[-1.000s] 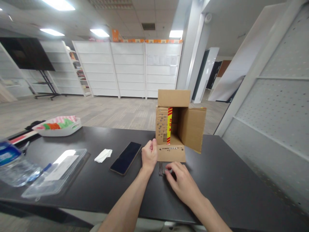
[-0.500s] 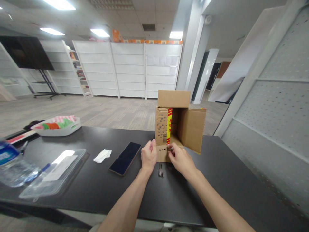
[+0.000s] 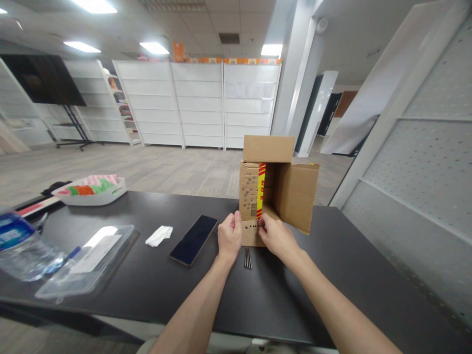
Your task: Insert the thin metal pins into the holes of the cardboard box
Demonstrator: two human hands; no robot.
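Observation:
A cardboard box [image 3: 250, 177] stands on the table with its flaps spread, its front side dotted with holes and crossed by red-and-yellow tape [image 3: 261, 184]. Closed at the lower left edge, my left hand [image 3: 230, 236] grips the box by its low front flap [image 3: 251, 238]. That flap carries a row of small dark holes. My right hand [image 3: 278, 235] pinches with thumb and fingertips against the flap at the right end of the row; what lies between them is too small to make out. Several nails or screws [image 3: 248, 258] lie side by side just in front of the box.
Left of my hands lie a dark phone [image 3: 193, 240] and a crumpled white tissue [image 3: 159, 236]. Farther left are a clear plastic case [image 3: 88, 263], a water bottle [image 3: 27, 250] and a white basket [image 3: 92, 198] with coloured things. A perforated partition [image 3: 424, 162] rises on the right.
The view has shifted slightly. My right fingertips have closed in tighter at the flap's row of holes. My left hand keeps its grip on the box edge.

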